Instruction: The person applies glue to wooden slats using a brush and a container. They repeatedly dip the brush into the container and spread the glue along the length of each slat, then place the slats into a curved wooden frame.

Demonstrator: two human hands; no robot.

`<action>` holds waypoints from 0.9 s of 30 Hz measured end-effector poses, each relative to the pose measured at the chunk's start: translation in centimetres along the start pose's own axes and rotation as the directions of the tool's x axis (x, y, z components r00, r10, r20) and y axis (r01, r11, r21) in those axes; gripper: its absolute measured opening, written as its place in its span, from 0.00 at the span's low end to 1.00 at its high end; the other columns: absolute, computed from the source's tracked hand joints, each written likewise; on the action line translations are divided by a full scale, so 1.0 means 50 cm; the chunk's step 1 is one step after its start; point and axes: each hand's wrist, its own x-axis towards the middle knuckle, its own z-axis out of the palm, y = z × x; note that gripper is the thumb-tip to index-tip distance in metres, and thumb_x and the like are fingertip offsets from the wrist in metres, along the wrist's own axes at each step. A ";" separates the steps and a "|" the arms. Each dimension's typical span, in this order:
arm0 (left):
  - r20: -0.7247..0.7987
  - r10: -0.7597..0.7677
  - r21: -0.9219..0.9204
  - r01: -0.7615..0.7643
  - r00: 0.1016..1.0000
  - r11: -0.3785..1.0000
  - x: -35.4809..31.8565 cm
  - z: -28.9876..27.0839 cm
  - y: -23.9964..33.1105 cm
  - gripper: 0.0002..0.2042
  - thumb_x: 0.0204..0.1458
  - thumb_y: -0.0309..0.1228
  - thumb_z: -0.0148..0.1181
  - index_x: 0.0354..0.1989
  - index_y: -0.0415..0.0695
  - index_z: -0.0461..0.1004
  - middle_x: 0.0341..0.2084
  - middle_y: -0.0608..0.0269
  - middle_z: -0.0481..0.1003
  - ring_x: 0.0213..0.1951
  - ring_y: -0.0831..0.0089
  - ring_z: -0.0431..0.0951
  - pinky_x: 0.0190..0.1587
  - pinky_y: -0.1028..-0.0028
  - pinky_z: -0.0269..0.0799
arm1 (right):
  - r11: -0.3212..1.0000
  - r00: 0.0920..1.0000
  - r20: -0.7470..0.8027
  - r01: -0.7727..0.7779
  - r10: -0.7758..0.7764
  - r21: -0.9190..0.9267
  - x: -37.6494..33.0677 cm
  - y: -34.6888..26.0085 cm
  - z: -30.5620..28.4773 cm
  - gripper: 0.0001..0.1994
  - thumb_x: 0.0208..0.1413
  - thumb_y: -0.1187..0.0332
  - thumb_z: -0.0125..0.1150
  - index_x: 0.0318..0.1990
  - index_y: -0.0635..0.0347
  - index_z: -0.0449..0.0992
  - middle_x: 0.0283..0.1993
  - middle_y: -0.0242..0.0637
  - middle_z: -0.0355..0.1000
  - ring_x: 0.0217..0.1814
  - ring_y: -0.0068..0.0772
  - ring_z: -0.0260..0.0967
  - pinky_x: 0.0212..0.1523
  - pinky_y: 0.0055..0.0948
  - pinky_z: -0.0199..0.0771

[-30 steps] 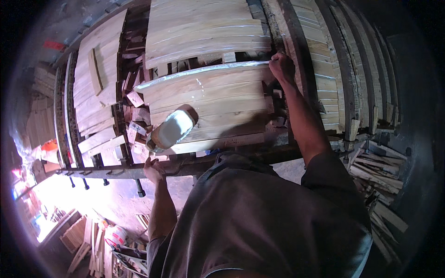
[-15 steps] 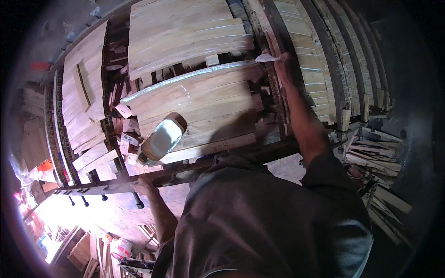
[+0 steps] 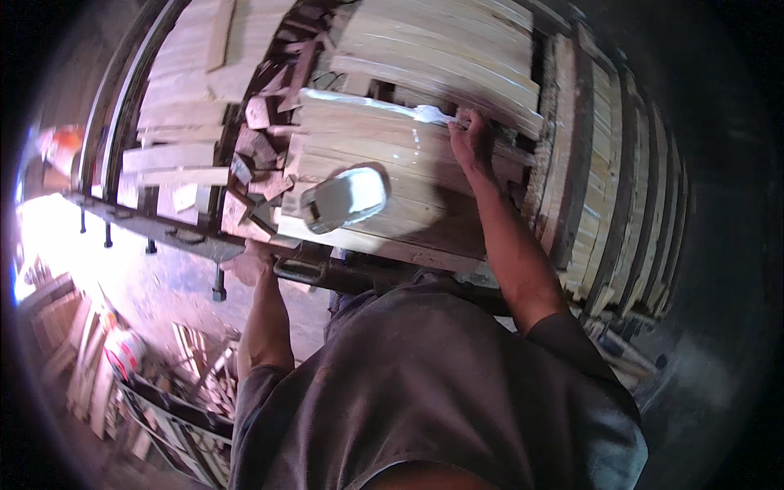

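Note:
My right hand [image 3: 472, 137] is closed on a flat spreader [image 3: 430, 114] coated in white glue, which touches the far edge of the near wooden panel [image 3: 359, 143]. A wet white line of glue [image 3: 351, 100] runs along that edge to the left of the spreader. On the panel rests an open tub [image 3: 322, 214] of white glue, with a few white drips beyond it. At lower left, my left hand [image 3: 251, 263] grips the dark metal rail [image 3: 184, 237] along the front of the clamp rack; its fingers are partly hidden.
Another panel of boards [image 3: 441, 41] lies beyond. Wood offcuts [image 3: 257, 147] crowd the gap at left. Long clamp bars [image 3: 572, 155] stand at right. Bolts [image 3: 219, 282] stick out below the front rail. On the floor at lower left are scrap wood and a bin [image 3: 171, 425].
The view has shifted right. My right hand has brought the spreader from the right end of the glued edge leftward along it. My left hand stays at the front rail.

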 end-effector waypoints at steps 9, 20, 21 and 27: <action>-0.006 -0.018 -0.088 0.017 1.000 0.996 -0.039 -0.059 0.029 0.45 0.43 0.45 0.63 0.61 0.27 0.47 0.41 0.35 0.75 0.44 0.43 0.77 0.49 0.55 0.72 | 0.957 0.960 0.045 0.269 -0.275 0.110 0.048 -0.253 0.202 0.15 0.41 0.70 0.69 0.37 0.62 0.72 0.36 0.50 0.73 0.40 0.54 0.71 0.43 0.47 0.69; -0.003 -0.008 -0.128 0.008 1.000 0.992 -0.033 -0.056 0.024 0.46 0.44 0.45 0.63 0.63 0.27 0.46 0.41 0.33 0.75 0.43 0.42 0.77 0.49 0.55 0.72 | 0.945 0.957 -0.003 0.286 -0.289 0.161 0.077 -0.379 0.291 0.15 0.39 0.69 0.69 0.37 0.62 0.75 0.37 0.49 0.74 0.41 0.54 0.71 0.44 0.45 0.71; -0.023 0.003 -0.119 -0.006 1.000 0.993 -0.032 -0.052 0.022 0.46 0.44 0.45 0.63 0.63 0.27 0.46 0.40 0.34 0.75 0.42 0.42 0.78 0.48 0.55 0.73 | 0.944 0.955 -0.020 0.296 -0.296 0.148 0.075 -0.366 0.282 0.15 0.40 0.69 0.70 0.37 0.62 0.75 0.36 0.49 0.74 0.41 0.54 0.71 0.44 0.45 0.70; 0.000 0.001 -0.107 -0.001 1.000 0.994 -0.036 -0.054 0.024 0.47 0.43 0.44 0.63 0.64 0.27 0.44 0.40 0.33 0.75 0.43 0.42 0.78 0.48 0.55 0.73 | 0.963 0.963 -0.026 0.269 -0.269 0.018 0.033 -0.182 0.173 0.10 0.43 0.72 0.67 0.33 0.58 0.73 0.34 0.44 0.73 0.40 0.50 0.70 0.41 0.46 0.70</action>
